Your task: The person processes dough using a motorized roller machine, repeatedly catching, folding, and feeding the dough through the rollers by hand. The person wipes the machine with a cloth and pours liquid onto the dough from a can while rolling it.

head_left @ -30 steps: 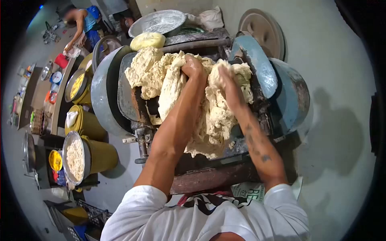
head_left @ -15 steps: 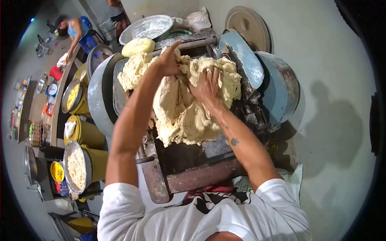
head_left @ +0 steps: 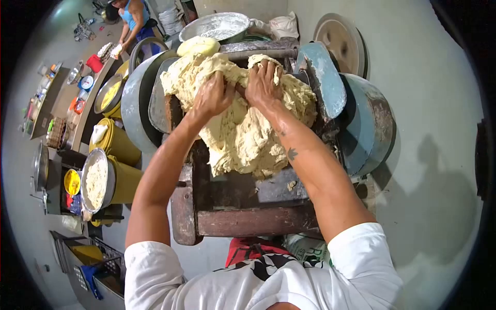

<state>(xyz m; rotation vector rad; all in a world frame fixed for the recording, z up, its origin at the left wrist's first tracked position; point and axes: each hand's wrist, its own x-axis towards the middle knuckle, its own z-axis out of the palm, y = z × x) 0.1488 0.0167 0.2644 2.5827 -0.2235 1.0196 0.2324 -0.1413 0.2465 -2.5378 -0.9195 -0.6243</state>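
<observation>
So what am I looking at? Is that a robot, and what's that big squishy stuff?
No robot here, just a person with bare hands. The camera sits on their head and looks down, so you see nearly what they see: arms reaching up from white sleeves.

The squishy stuff looks like a huge lump of dough. The left hand and the right hand both have their fingers dug into it.

It lies on a worn, heavy machine with blue-grey metal sides. Behind the dough sit a smooth yellow lump and a wide metal basin. Far off, at the top left, another person leans over a table.
</observation>
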